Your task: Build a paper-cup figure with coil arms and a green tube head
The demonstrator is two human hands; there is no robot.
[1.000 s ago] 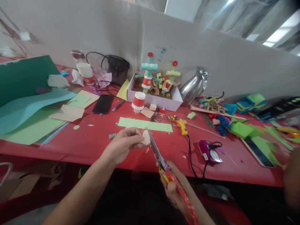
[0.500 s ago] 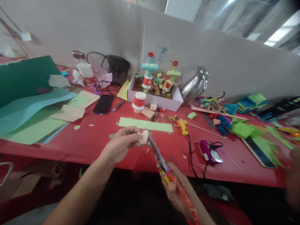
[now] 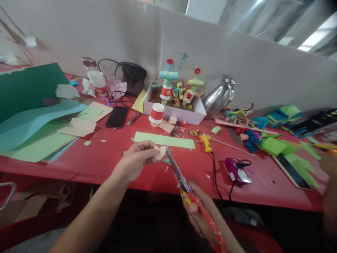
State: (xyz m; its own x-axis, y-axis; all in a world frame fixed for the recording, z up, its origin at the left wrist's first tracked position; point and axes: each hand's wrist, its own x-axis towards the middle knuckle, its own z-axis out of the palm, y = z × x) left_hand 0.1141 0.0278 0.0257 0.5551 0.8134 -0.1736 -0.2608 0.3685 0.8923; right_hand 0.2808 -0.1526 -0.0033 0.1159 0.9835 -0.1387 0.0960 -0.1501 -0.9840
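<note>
My left hand (image 3: pixel 137 160) pinches a small peach paper piece (image 3: pixel 160 153) above the front of the red table (image 3: pixel 105 161). My right hand (image 3: pixel 196 212) grips the handles of a pair of scissors (image 3: pixel 177 172), whose blades point up and left and meet the edge of the paper piece. A light green paper strip (image 3: pixel 164 140) lies flat on the table just behind both hands. A small striped green coil (image 3: pixel 166 161) lies under the paper piece.
A white box (image 3: pixel 173 112) of paper-cup figures stands at the back beside a red-and-white cup (image 3: pixel 156 113), a phone (image 3: pixel 116 117) and a metal jug (image 3: pixel 218 96). A yellow glue gun (image 3: pixel 202 138) and purple device (image 3: pixel 235 170) lie right. Coloured paper sheets (image 3: pixel 34 133) lie left. Another person's blurred arm (image 3: pixel 329 196) shows at far right.
The paper piece has turned slightly in my left fingers and the scissors have shifted a little against it. Both hands stay in nearly the same place.
</note>
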